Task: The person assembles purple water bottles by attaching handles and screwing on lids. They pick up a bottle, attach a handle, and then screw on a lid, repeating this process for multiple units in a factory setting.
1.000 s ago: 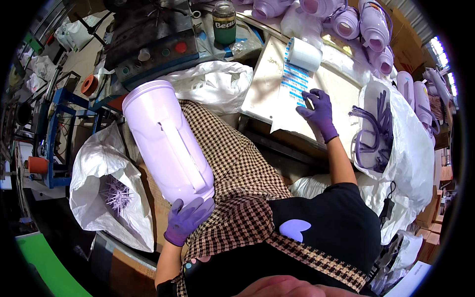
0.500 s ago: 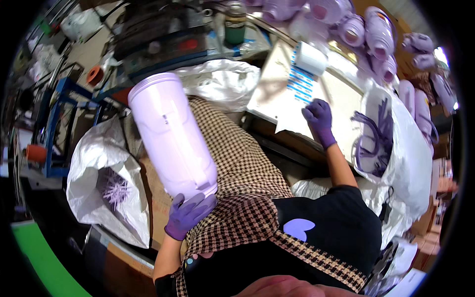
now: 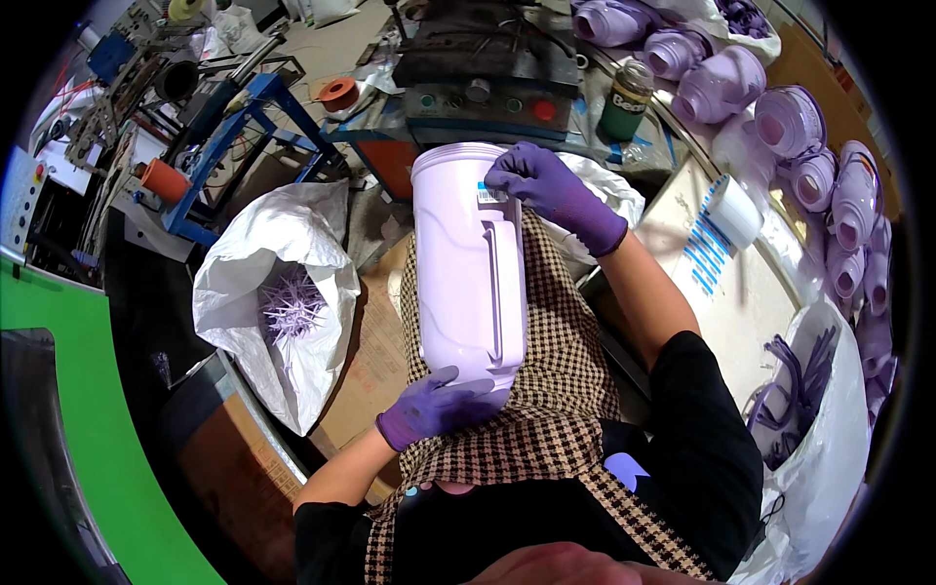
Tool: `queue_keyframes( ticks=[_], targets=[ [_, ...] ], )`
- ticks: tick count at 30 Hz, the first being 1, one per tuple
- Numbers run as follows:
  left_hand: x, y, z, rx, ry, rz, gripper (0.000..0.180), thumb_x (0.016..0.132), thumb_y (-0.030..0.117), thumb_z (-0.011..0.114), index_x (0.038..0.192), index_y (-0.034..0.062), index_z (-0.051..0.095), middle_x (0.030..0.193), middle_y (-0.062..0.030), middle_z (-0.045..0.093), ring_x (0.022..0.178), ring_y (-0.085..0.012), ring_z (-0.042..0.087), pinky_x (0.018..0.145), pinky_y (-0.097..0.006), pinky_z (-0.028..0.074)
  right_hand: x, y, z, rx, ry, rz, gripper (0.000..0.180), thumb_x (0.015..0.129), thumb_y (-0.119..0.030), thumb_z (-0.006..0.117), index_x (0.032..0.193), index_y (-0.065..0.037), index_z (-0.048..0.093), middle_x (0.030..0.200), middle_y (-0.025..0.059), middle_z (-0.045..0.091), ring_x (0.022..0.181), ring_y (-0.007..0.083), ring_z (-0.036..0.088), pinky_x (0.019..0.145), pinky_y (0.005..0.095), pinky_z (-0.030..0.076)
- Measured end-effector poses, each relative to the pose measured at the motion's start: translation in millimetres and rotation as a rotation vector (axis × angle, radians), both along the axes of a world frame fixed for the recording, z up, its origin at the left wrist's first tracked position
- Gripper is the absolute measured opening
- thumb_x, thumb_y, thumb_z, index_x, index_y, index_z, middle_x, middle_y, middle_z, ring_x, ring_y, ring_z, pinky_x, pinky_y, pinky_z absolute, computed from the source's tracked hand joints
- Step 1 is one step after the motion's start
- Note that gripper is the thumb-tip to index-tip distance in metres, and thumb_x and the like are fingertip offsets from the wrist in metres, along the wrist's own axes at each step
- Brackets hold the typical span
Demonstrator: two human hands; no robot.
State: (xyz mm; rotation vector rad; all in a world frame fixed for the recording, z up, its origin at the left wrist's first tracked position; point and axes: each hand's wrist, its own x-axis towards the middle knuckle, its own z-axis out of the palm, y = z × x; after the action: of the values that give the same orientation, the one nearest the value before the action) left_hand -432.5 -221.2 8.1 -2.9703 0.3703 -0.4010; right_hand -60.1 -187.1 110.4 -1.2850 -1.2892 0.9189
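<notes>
A tall pale lilac plastic jug [image 3: 468, 263] lies along my lap, its open rim pointing away from me. My left hand [image 3: 434, 408], in a purple glove, grips the jug's near bottom end. My right hand [image 3: 551, 190], also gloved in purple, presses on a small blue and white sticker [image 3: 487, 194] near the jug's rim. A roll of the same stickers [image 3: 731, 213] stands on the white sheet [image 3: 721, 292] to my right.
A white sack [image 3: 283, 292] of purple plastic scraps stands open at my left. Several lilac jugs [image 3: 780, 107] are stacked at the far right, a second sack of purple handles [image 3: 809, 390] below them. A machine panel [image 3: 487, 93] and a green bottle [image 3: 624, 102] lie ahead.
My right hand left the sticker roll and came across onto the jug near its rim. The jug has swung upright in the middle of my lap.
</notes>
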Motion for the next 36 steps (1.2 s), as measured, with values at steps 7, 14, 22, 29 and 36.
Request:
queue_keyframes(
  ticks=[7,14,22,29,36],
  targets=[
    [1.1,1.3,10.2,0.037,-0.021,-0.012,0.055,0.092,0.032,0.067,0.145,0.0355,0.052,0.149,0.0091,0.050,0.133,-0.0072,0.050,0.108,-0.038,0.044,-15.9,10.2,3.6,-0.068,-0.079,-0.023,0.020,0.088,-0.013,0.076,0.075,0.000,0.068,0.072,0.0021,0.065,0.070,0.0066,0.059,0.068,0.0240,0.049],
    [8.8,4.4,93.5,-0.018,-0.248,0.221,0.048,0.082,0.039,0.079,0.126,0.0408,0.060,0.140,0.0022,0.053,0.132,-0.0261,0.055,0.109,-0.058,0.043,45.2,47.6,-95.7,0.160,-0.466,-0.704,0.071,0.076,-0.041,0.085,0.125,0.001,0.057,0.120,0.0234,0.054,0.110,0.0377,0.054,0.099,0.0446,0.047],
    [-63.5,56.5,103.9,-1.672,-1.181,1.098,0.068,0.093,0.017,0.070,0.146,0.0011,0.030,0.147,-0.0177,0.035,0.129,-0.0332,0.049,0.091,-0.046,0.059,-51.2,-47.9,-129.2,0.301,-0.610,-0.467,0.028,0.082,-0.021,0.070,0.106,-0.006,0.067,0.103,0.0158,0.059,0.099,0.0352,0.058,0.089,0.0439,0.047],
    [83.0,138.8,154.5,-1.974,-1.171,0.386,0.053,0.099,0.023,0.064,0.142,0.0186,0.034,0.144,-0.0140,0.040,0.134,-0.0360,0.048,0.093,-0.058,0.059,-55.7,-36.8,-129.7,0.289,-0.723,-0.447,0.014,0.080,-0.019,0.070,0.091,-0.010,0.067,0.093,0.0096,0.061,0.094,0.0315,0.058,0.084,0.0445,0.046],
    [307.7,139.4,204.6,-1.903,-0.957,0.372,0.088,0.089,0.013,0.072,0.155,0.0246,0.015,0.144,-0.0104,0.040,0.111,-0.0264,0.058,0.071,-0.037,0.061,-50.1,-32.6,-133.5,0.379,-0.749,-0.475,0.013,0.079,-0.018,0.071,0.087,-0.011,0.067,0.088,0.0089,0.061,0.088,0.0300,0.059,0.078,0.0437,0.048]
  ],
)
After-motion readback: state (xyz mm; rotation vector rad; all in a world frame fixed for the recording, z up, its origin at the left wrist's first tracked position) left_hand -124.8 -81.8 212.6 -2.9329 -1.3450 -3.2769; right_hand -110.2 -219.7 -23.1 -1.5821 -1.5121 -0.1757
